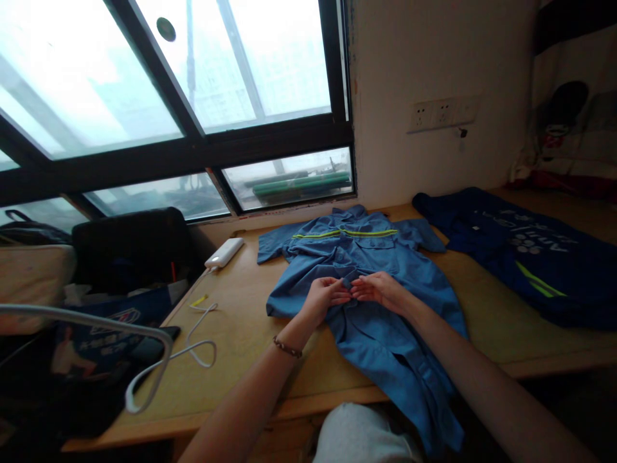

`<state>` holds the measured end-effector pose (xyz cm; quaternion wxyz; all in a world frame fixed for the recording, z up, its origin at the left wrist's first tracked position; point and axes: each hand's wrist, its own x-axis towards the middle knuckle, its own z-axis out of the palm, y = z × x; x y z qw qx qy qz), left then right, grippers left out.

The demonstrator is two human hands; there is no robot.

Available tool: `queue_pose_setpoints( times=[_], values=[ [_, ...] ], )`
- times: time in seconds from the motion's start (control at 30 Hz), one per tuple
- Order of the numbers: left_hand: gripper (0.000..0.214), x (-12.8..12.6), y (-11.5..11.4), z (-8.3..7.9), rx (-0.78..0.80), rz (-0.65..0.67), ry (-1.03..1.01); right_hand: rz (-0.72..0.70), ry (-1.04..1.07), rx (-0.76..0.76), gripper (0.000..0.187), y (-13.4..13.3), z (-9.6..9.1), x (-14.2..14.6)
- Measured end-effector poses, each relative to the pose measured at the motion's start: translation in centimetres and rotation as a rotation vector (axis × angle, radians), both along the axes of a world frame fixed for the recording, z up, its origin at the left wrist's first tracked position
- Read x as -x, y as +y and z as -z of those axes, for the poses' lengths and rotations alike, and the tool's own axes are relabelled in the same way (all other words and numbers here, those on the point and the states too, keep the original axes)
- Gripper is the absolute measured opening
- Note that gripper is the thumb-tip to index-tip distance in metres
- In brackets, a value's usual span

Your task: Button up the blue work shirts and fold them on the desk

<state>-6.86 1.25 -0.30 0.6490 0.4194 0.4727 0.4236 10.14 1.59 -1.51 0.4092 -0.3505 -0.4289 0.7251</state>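
Observation:
A blue work shirt [380, 257] with a yellow reflective stripe across its chest lies spread on the wooden table [231, 360]. Its lower part hangs over the table's front edge towards me. At the middle of the shirt, my left hand [328, 296] pinches the front edge of the cloth from the left. My right hand [380, 289] grips the same edge from the right, its fingertips close to those of the left. Whether a button sits between the fingers is too small to make out. A bracelet circles my left wrist.
A white power bank [224, 253] with a white cable [197, 350] lies on the table's left. To the right rests a dark blue garment [525, 251]. A curved metal rod [120, 325] juts in at left; bags [38, 276] stand beyond it.

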Motion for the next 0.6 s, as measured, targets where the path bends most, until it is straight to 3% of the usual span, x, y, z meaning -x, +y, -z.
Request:
queue_pose_setpoints(
  times=[0.13, 0.33, 0.47, 0.6],
  values=[
    [0.034, -0.1, 0.1, -0.03, -0.018, -0.029, 0.056, -0.026, -0.068, -0.108, 0.026, -0.36, -0.01, 0.42],
    [0.028, 0.06, -0.07, 0.68, -0.108, -0.054, 0.131, -0.094, -0.136, -0.222, 0.038, -0.7, 0.09, 0.7],
    [0.02, 0.16, -0.14, 0.63, -0.066, -0.087, 0.028, -0.051, -0.159, -0.277, 0.041, -0.2, 0.51, 0.64],
    [0.016, 0.32, 0.04, 0.28, 0.02, -0.084, -0.096, 0.099, -0.282, -0.5, 0.036, 0.14, 0.67, 0.65]
  ],
)
